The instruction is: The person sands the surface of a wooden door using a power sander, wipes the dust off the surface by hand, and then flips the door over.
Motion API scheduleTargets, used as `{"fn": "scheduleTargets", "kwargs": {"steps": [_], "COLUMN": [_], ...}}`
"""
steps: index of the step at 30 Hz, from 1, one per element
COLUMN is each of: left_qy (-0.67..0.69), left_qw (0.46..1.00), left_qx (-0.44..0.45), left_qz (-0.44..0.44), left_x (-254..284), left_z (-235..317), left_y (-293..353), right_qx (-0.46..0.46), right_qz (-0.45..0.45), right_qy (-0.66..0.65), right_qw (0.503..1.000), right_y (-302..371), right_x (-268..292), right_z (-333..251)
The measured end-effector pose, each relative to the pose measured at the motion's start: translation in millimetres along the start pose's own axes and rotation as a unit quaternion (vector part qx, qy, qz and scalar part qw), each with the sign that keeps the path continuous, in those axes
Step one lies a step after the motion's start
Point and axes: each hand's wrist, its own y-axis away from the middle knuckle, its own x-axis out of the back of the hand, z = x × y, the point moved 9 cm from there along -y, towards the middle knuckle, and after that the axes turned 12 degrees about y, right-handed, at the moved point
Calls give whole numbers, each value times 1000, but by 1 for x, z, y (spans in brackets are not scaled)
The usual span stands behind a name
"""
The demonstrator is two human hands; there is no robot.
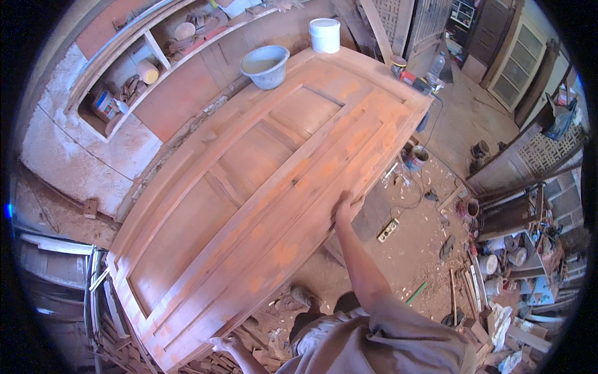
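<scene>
A large wooden panelled door (249, 230), reddish brown with orange patches of dust or filler, lies flat and slants across the view. My right hand (344, 209) rests on its near long edge, fingers laid on the wood and thumb apart; a dark shadow beside the fingers hides any small thing under them. Lower down, my left hand (224, 344) touches the same edge close to the door's lower left end, its fingers stretched out. No held object shows in it.
A grey basin of liquid (265, 73) and a white bucket (325, 37) stand along the door's far side. A red-and-black power tool (411, 80) sits at the far right corner. On the dusty floor lie a power strip (387, 230), a cable and wood scraps.
</scene>
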Motion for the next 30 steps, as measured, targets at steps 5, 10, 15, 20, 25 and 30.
{"fn": "scheduleTargets", "kwargs": {"steps": [5,10,15,20,25,30], "left_qy": [-93,4,-149,-97,-126,-126], "left_qw": [887,769,603,564,546,571], "left_qx": [-431,-284,-359,-308,-438,-425], "left_qz": [-141,-572,-697,-760,-703,-691], "left_x": [18,-61,-95,-166,-257,-330], "left_z": [48,-66,-101,-111,-91,-91], "left_y": [99,363,562,675,729,758], "right_qx": [50,53,-71,-229,-334,-380], "right_qz": [-315,-505,-373,-147,-53,-242], "right_qy": [42,247,251,107,115,156], "right_qw": [947,825,890,956,934,879], "right_y": [49,-26,-177,-311,-324,-254], "right_x": [60,256,437,622,679,612], "right_z": [32,276,288,300,354,384]}}
